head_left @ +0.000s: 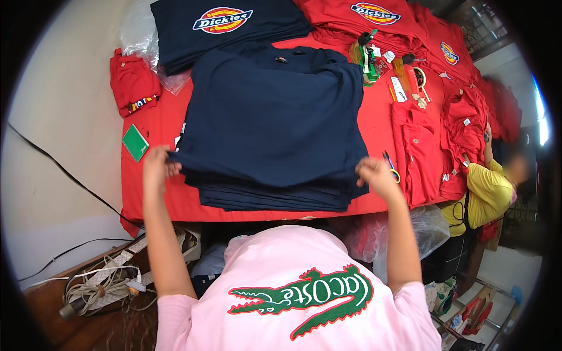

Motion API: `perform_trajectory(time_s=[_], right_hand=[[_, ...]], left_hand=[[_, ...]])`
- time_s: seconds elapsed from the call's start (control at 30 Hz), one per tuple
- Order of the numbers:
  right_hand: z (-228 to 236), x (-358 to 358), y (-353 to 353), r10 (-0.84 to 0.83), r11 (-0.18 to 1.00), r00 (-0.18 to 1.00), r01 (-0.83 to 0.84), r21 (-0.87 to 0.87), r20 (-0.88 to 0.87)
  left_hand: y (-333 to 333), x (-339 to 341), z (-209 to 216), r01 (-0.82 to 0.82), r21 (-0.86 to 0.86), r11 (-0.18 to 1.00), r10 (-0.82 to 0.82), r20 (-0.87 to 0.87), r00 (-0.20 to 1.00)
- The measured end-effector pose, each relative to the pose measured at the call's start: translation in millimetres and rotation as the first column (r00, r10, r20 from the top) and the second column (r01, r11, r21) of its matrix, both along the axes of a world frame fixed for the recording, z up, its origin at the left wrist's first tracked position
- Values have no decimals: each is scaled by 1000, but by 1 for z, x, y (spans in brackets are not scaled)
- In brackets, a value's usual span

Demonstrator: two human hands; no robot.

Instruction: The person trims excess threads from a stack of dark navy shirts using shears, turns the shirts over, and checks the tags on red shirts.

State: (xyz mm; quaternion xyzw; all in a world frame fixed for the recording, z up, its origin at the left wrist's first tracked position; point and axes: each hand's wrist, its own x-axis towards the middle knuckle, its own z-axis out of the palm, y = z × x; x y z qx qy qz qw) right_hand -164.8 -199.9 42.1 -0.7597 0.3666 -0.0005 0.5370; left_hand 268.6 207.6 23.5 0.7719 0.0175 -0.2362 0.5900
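A navy T-shirt (269,123) lies spread on top of a stack of navy shirts (275,202) in front of me. My left hand (158,168) is closed on the shirt's near left corner, pulling that edge outward. At the near right corner, my right hand (376,174) pinches the cloth with curled fingers. The near edge between my hands is slightly lifted above the stack, whose folded layers show below it. The neck with its small label points away from me. A green booklet (135,143) rests close to my left hand, and scissors (392,168) lie just beyond my right hand.
Folded navy shirts (228,29) and red shirts (374,23) cover the far side of the red-covered table (293,216). Glue-like bottles (364,52) and a tape dispenser (417,79) stand at the right. A person in yellow (489,190) handles red garments there. Cords (99,286) hang at the left.
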Motion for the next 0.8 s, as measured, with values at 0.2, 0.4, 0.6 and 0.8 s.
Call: perform_trajectory(time_s=[0.2, 0.4, 0.6, 0.8], right_hand=[[76, 87, -61, -363, 846, 443, 526, 91, 820], [25, 48, -31, -316, 844, 660, 524, -116, 681], [-49, -43, 25, -382, 788, 902, 432, -439, 202], [-69, -82, 10, -332, 535, 943, 221, -816, 38]], left_hand=[[-103, 17, 116, 217, -477, 852, 45, 478, 877], [-67, -16, 10, 234, -254, 938, -118, 400, 909], [30, -73, -80, -70, -185, 980, 83, 63, 995], [7, -142, -79, 65, -215, 974, -91, -113, 989]])
